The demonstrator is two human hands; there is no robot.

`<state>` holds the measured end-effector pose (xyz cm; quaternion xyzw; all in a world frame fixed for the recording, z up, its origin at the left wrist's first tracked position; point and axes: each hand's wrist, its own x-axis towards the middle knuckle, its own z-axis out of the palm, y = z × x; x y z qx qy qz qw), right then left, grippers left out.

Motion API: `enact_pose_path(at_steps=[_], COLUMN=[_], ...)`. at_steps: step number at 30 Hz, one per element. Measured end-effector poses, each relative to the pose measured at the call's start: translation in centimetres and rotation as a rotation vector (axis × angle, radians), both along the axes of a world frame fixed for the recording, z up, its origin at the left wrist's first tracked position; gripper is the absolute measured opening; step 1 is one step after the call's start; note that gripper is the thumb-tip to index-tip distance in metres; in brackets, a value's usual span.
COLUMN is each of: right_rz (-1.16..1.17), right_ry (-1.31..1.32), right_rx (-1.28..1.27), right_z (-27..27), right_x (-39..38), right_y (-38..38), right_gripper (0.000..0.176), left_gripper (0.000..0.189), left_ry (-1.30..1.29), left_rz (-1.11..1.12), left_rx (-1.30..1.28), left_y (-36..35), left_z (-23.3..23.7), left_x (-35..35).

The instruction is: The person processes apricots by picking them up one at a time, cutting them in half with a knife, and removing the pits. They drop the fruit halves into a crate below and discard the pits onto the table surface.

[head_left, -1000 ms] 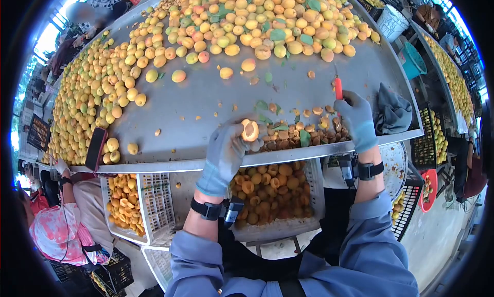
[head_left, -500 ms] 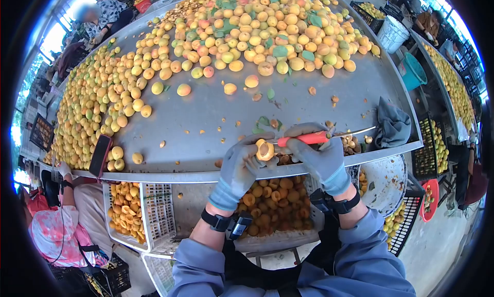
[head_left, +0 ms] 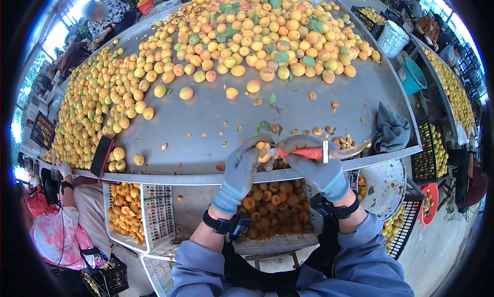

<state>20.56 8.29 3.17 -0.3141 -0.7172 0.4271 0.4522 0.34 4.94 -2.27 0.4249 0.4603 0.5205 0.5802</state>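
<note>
My left hand (head_left: 242, 166), in a grey glove, is closed around a cut apricot (head_left: 264, 152) just above the table's front edge. My right hand (head_left: 315, 166), gloved the same way, grips a red-handled knife (head_left: 310, 153). The curved metal blade points out to the right, and the handle's other end meets the apricot. Under and beside my hands lie apricot stones (head_left: 343, 142) and bits of leaf on the metal table (head_left: 200, 119). Below the edge, in front of my body, a crate of apricot halves (head_left: 278, 202) is partly hidden by my wrists.
Whole apricots (head_left: 267, 34) are heaped at the back and down the left side. A phone (head_left: 102, 155) stands at the front left edge; a dark cloth (head_left: 392, 128) lies at the right. A white crate (head_left: 159, 209) holds halves. Another person (head_left: 56, 230) sits at the left.
My right hand has turned the knife, so its blade now angles lower and shows broader. The apricot in my left hand has tilted, its cut opening less visible.
</note>
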Motion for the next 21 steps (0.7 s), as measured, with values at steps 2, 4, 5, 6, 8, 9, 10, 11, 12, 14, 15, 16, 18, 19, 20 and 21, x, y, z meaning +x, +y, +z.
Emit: enact_pose_path(at_steps=[2,4,5,6,8,9,10,11,12,14,15,16,18,19,20,21], right_rz=[-0.016,-0.034,-0.064,-0.093,-0.105,-0.115,-0.113,-0.102,-0.091,-0.075,-0.059,-0.055,-0.057,-0.055,-0.073,-0.091], right_ry=[-0.039,-0.076,-0.042,-0.009,0.063,0.136,0.137,0.198,0.258,0.363,0.47,0.47,0.518,0.517,0.642,0.767], right_rx=[0.041,0.083,0.11,0.138,-0.055,-0.248,-0.243,-0.381,-0.519,-0.631,-0.743,-0.741,-0.79,-0.789,-0.81,-0.831], right_z=[0.2,0.0,-0.5,-0.9,-1.4,-1.6,-2.0,-2.4,-2.6,-2.3,-2.2,-2.2,-2.3,-2.5,-2.9,-3.3], right_x=[-0.5,-1.0,-1.2,-1.3,-1.4,-1.5,-1.5,-1.5,-1.6,-2.2,-2.5,-2.6,-2.8,-3.0,-3.1,-3.2], right_y=[-0.2,-0.4,-0.4,-0.4,-1.2,-1.5,-1.4,-1.3,-1.2,-1.4,-1.4,-1.4,-1.3,-1.1,-1.0,-0.8], right_gripper=[0.016,0.015,0.015,0.015,0.016,0.017,0.017,0.019,0.021,0.021,0.021,0.021,0.024,0.024,0.024,0.024], left_gripper=[0.037,0.038,0.038,0.038,0.038,0.037,0.037,0.037,0.038,0.037,0.037,0.037,0.034,0.034,0.034,0.034], left_ry=[0.147,0.295,0.284,0.272,0.182,0.093,0.093,0.002,-0.089,-0.191,-0.292,-0.29,0.55,0.551,0.538,0.523], left_rz=[0.033,0.064,0.086,0.11,0.112,0.116,0.117,0.134,0.151,0.124,0.096,0.099,0.206,0.208,0.099,-0.01], left_rx=[0.072,0.145,0.1,0.056,0.027,-0.001,0.004,-0.012,-0.029,0.012,0.052,0.055,0.571,0.572,0.472,0.37], left_y=[-0.3,-0.5,-0.5,-0.4,-0.2,-0.1,0.1,0.2,0.3,0.5,0.5,0.9,1.7,1.7,1.6,1.5], left_z=[0.2,0.3,0.2,0.2,0.5,0.7,0.5,-0.1,-0.6,-1.1,-1.4,-3.0,-6.8,-6.2,-5.1,-3.9], left_x=[0.5,0.9,0.9,1.0,0.9,0.8,0.8,0.8,0.9,1.2,1.2,0.9,0.0,-0.2,-0.4,-0.4])
